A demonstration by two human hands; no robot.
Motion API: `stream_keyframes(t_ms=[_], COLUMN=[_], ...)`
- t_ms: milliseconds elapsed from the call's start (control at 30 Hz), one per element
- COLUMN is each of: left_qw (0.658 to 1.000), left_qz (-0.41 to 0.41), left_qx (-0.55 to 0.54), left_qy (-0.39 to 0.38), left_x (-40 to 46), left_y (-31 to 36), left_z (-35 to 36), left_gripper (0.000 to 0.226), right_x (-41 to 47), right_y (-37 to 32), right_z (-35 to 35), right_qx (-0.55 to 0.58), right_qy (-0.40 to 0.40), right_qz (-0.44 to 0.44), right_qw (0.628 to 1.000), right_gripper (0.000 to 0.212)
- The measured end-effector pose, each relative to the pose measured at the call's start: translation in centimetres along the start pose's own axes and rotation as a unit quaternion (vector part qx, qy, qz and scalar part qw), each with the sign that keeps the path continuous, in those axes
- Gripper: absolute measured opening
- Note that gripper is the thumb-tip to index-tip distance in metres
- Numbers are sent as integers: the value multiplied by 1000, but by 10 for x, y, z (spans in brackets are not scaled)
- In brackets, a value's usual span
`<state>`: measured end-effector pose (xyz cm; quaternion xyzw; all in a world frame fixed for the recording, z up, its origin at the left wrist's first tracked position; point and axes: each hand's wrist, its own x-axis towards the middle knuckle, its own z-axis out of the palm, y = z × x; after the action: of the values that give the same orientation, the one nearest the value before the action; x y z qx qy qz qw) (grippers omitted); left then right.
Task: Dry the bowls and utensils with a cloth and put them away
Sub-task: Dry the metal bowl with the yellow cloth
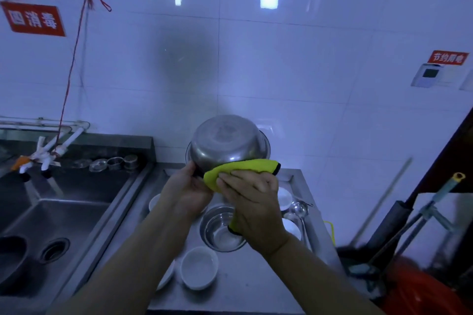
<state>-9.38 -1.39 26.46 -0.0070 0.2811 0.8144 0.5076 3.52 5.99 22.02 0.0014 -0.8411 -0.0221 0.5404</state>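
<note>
My left hand [188, 188] grips the near rim of the steel bowl [227, 142], fingers curled onto the edge. My right hand [252, 195] presses the yellow cloth [243, 170] against the same rim, just right of the left hand; the fingers lie fairly flat over the cloth, and I read the thumb, hidden beneath, as pinching it, since a dark-edged corner of the cloth hangs out below the palm. The bowl is held up off the counter [256, 289], tilted so that its base faces me and its mouth faces the tiled wall [281, 71]. Directly below the bowl, on the counter, stands a second steel bowl [221, 230], mouth up. Nearer to me than that bowl sits a white bowl [199, 267], with a white dish [166, 276] touching its left side. Below and right of the held bowl, two more white dishes [285, 198] and a ladle [298, 210] lie close together, partly hidden by my right wrist. Left of the held bowl, beyond the counter edge, is the sink [64, 212], with taps [43, 156] above its far side. Small metal strainers [112, 162] stand on the ledge behind the sink. A red sign [34, 19] is fixed to the wall high above the sink.
</note>
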Motion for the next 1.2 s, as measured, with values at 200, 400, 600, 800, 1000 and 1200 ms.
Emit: stream_keyframes(t_ms=[200,400,600,800,1000,1200], left_qw=[1000,995,939,859,801,764], left_qz=[4,73,228,273,306,310], left_qx=[-15,67,258,426,509,565], left_qy=[-4,-7,-22,-69,-75,-29], left_x=[-2,-11,-24,-40,-42,-36], left_y=[6,8,17,35,44,49], left_z=[-14,-24,-15,-13,-21,-36], left_gripper=[38,33,25,36,23,32], right_x=[-6,12,38,53,60,57], right_y=[22,30,40,26,6,-30], right_z=[-12,-14,-18,-12,3,31], right_qx=[132,284,360,342,237,26], right_qy=[70,87,38,32,38,-8], right_qz=[142,363,556,546,410,173], right_qw=[979,883,748,764,880,985], right_gripper=[34,38,30,29,37,40])
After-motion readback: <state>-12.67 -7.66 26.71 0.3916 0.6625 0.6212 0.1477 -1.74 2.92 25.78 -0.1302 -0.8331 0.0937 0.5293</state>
